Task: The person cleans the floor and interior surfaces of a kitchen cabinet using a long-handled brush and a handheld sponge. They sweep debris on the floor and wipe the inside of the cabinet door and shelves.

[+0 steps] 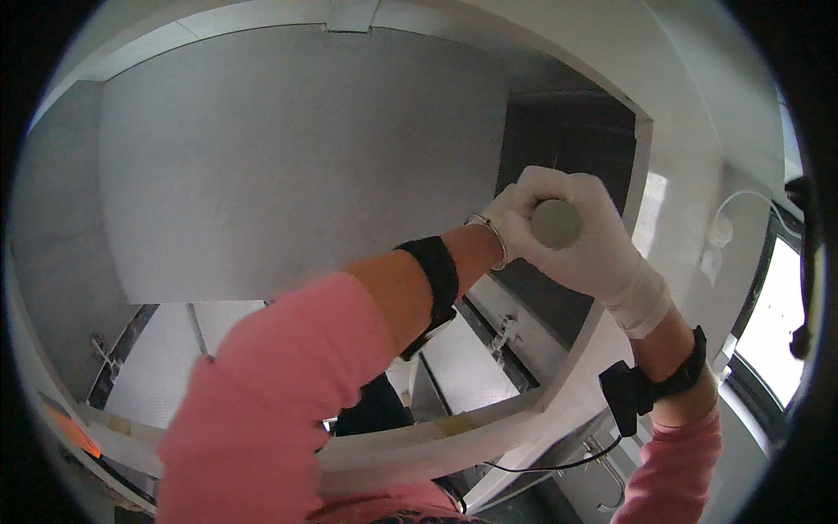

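My left hand [513, 211] and my right hand [599, 242] come together at the right of the view, raised in front of the white frame. Both appear to wear thin white gloves. Between them, their fingers close around a round object [556, 224], whose flat grey-green end faces me. The rest of it is hidden inside the hands, so its kind cannot be told. A metal bracelet [491, 239] circles my left wrist, and a black strap [432, 278] crosses that forearm. On my right wrist sits a black device [620, 397] with a cable.
A white frame [393, 458] surrounds a large recess with a grey panel [294, 157] and a dark section at the right. Metal fittings [503, 337] show low inside it. A bright window [772, 321] and a white cord [746, 194] are at the far right. Below lies a curved metal pipe [612, 475].
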